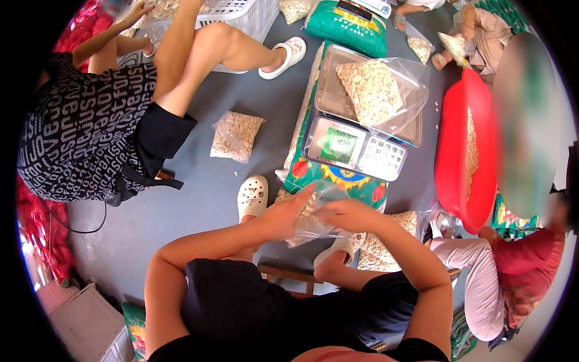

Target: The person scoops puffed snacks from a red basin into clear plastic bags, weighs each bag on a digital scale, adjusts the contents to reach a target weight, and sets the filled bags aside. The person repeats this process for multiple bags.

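A clear plastic bag of pale flat seeds (306, 220) lies between my hands, above the floor and between my feet. My left hand (289, 212) grips its left side, thumb and fingers around the plastic. My right hand (346, 213) is blurred at the bag's right side, fingers bent towards it; whether they pinch the film is unclear. Just ahead, a digital scale (337, 144) with a lit green display rests on a green printed sack (302, 174). A filled, open-topped seed bag (371, 92) sits tilted on its metal pan.
Another seed bag (236, 135) lies on the floor at left, and one (389, 240) beside my right foot. A red plastic tub (457, 149) with seeds stands at right. A white crate (230, 20) is at upper left. Other people sit left and right.
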### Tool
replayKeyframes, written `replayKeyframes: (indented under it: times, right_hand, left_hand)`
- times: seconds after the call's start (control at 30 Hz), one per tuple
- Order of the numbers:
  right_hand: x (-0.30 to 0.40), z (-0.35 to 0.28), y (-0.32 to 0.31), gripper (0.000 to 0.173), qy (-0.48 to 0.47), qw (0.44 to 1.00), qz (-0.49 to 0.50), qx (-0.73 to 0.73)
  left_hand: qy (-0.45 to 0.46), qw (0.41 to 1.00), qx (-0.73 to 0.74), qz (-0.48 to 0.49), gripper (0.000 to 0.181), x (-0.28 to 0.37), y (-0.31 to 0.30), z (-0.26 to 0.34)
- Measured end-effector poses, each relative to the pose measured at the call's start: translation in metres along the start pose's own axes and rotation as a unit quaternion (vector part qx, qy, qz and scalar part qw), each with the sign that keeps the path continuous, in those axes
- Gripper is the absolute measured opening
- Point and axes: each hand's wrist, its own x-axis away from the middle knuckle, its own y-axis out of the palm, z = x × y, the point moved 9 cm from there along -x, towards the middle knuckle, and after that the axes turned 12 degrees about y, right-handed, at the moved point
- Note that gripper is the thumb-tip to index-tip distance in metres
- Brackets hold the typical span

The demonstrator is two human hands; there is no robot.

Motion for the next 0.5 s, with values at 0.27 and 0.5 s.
replayKeyframes:
  times: [0.27,0.5]
  right_hand:
    - [0.09,-0.047,-0.232,0.024,0.097,0.766,0.555,0.31]
    - [0.032,-0.109,-0.255,0.04,-0.086,0.703,0.621,0.334]
  left_hand:
    - [-0.023,0.999,-0.031,-0.033,0.088,0.003,0.015,-0.015]
    - [0.054,0.998,-0.021,0.007,0.086,-0.007,0.02,-0.018]
